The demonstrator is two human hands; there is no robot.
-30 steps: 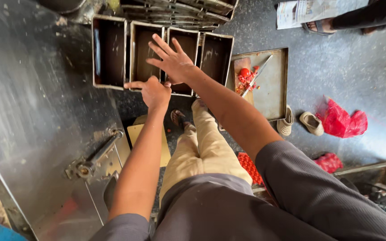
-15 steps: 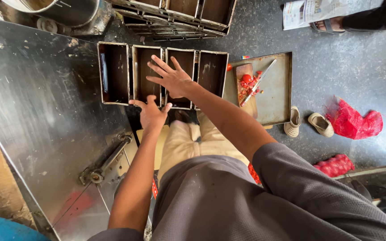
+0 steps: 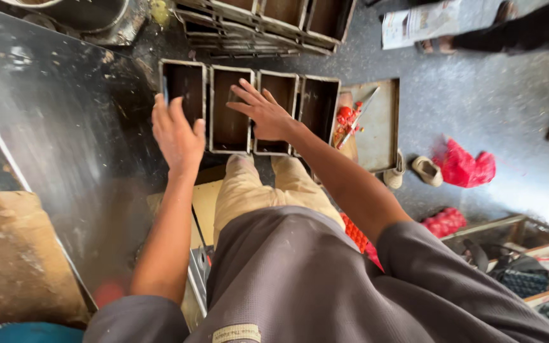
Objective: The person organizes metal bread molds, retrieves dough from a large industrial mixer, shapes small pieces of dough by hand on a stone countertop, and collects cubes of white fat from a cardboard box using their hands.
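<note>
A strap of several joined dark metal loaf tins (image 3: 189,64) lies on the floor in front of me, all of them empty. My left hand (image 3: 176,134) hovers with spread fingers over the near edge of the leftmost tin, holding nothing. My right hand (image 3: 263,113) is stretched out flat above the middle tins, fingers apart, also holding nothing. Whether either hand touches the tins is unclear. My legs in beige trousers (image 3: 268,190) stand just below the tins.
A steel table top (image 3: 65,146) fills the left. More stacked tin straps (image 3: 274,19) lie further away. A flat metal tray (image 3: 379,127) with red scraps sits right of the tins. Sandals (image 3: 427,169), red bags (image 3: 465,166) and another person's feet (image 3: 503,25) are at right.
My left hand has moved from the near rim between the tins to the left, over the first tin, and opened wider. My right hand stays above the middle tins.
</note>
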